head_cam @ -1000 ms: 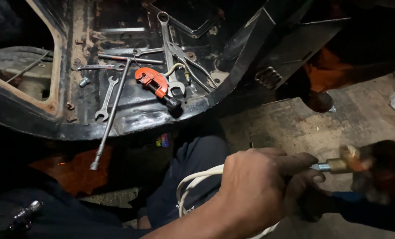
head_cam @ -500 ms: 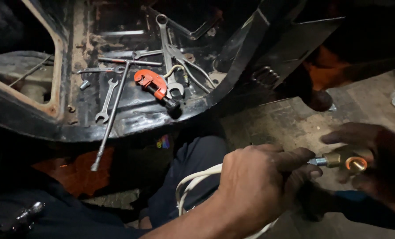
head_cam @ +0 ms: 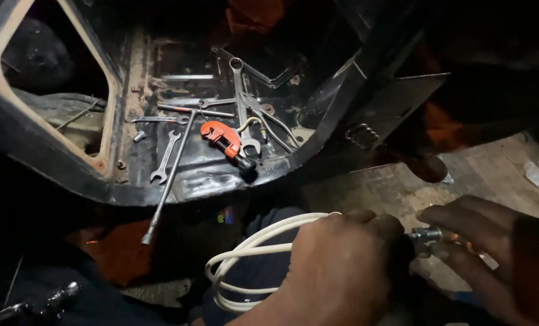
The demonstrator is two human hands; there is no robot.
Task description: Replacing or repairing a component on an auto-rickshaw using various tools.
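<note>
A small silvery metal fitting (head_cam: pixel 427 233) sits low at the right, between the two hands, at the end of looped white tubing (head_cam: pixel 251 253). The left hand (head_cam: pixel 342 271) is curled into a closed fist around the tubing just behind the fitting; the right hand (head_cam: pixel 492 253) has its fingers (head_cam: pixel 456 214) narrowed onto the fitting's tip. Farther off, on a rusty black metal panel (head_cam: pixel 209 181), lie an orange pipe cutter (head_cam: pixel 224 140), a small open-ended steel spanner (head_cam: pixel 165 158), a long steel rod-shaped wrench (head_cam: pixel 168 181) and a long ring spanner (head_cam: pixel 240 99).
</note>
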